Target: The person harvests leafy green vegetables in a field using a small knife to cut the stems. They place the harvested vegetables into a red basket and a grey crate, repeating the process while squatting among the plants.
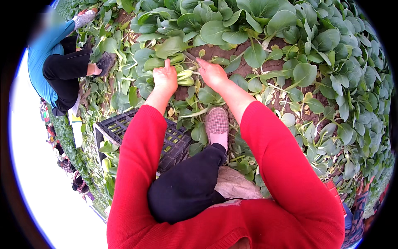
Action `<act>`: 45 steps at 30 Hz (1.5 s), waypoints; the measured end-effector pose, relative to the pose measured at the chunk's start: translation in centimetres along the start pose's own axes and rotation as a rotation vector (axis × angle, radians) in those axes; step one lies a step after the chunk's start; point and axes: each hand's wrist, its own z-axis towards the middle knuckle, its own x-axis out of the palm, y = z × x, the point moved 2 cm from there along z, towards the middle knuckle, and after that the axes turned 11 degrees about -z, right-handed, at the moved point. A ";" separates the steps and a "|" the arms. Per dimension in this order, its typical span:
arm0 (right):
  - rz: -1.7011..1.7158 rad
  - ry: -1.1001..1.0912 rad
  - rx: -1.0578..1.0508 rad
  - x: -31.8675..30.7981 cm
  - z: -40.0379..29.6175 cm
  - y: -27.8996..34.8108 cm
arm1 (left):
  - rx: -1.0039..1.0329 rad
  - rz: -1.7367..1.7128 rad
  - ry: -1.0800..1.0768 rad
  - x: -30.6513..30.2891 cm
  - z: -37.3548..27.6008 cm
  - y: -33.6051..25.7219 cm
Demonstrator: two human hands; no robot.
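Note:
My left hand (165,76) is over a bunch of bok choy (185,77), fingers curled around it and one finger extended forward. The pale stem bases stick out on its right, and the leaves lie on its left. Part of the grip is hidden beneath the hand. Just to the right, my right hand (212,73) is closed around a knife. Its dark narrow blade (189,56) points up and left, close to another green head (171,48) beyond my left hand. Most of the handle is covered by my fingers.
A black plastic crate (175,141) with greens beneath its lattice stands beside my left forearm. My checked shoe (217,121) is planted among loose leaves. Dense bok choy plants (339,68) grow ahead and right. A person in blue (46,68) crouches at the far left.

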 end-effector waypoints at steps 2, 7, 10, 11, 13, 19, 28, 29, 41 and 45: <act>0.012 0.109 0.042 0.3 -0.5 0.5 | -0.020 0.002 0.029 0.3 -0.3 0.1; 0.002 0.235 0.046 1.8 -4.3 -0.7 | -0.045 0.012 0.100 -1.5 -0.8 -0.9; 0.004 0.017 -0.001 0.8 -10.0 -2.4 | -0.031 -0.079 0.003 -5.7 -4.2 -2.5; 0.039 -0.070 0.033 -0.4 -12.4 -2.9 | -0.013 -0.144 -0.027 -8.6 -7.1 -3.3; 0.125 -0.176 0.131 -3.9 -16.5 -4.4 | 0.100 -0.357 -0.076 -12.8 -12.2 -4.1; 1.194 -0.566 -0.083 -17.8 -29.3 -3.9 | 0.894 -1.242 0.007 -21.4 -25.9 -7.5; 0.912 -0.685 -0.403 -30.6 -45.4 7.3 | 1.271 -1.681 0.457 -25.0 -32.1 -9.6; 0.828 -0.727 -0.416 -31.5 -47.1 8.3 | 1.301 -1.781 0.473 -25.2 -34.2 -9.4; 0.015 -0.720 -0.130 -29.4 -48.8 17.5 | 1.489 -1.896 0.067 -21.7 -43.8 -6.2; -0.117 -0.620 0.024 -27.2 -45.3 19.9 | 1.489 -2.133 -0.129 -19.4 -43.3 -5.3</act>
